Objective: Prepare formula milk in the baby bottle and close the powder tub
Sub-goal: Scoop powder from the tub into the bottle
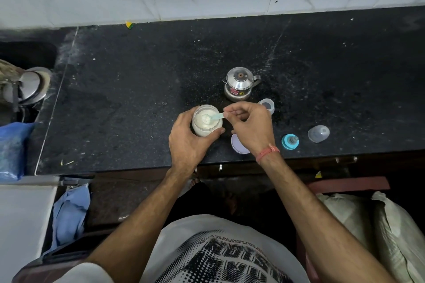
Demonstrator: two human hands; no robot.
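Note:
An open powder tub (206,124) of white powder stands on the black counter (138,89), and my left hand (188,140) grips it round the side. My right hand (249,126) pinches the handle of a pale blue scoop (213,118), whose bowl lies in the powder. The tub's round pale lid (238,145) lies flat under my right wrist, partly hidden. The open baby bottle (267,105) stands just behind my right hand. To the right lie the teal teat ring (290,142) and the clear bottle cap (318,133).
A small steel kettle (240,84) stands behind the tub. At the far left is a sink with a steel pan lid (30,85) and a blue bag (11,149). The counter's front edge runs just below my wrists. Sacks (377,225) sit on the floor at right.

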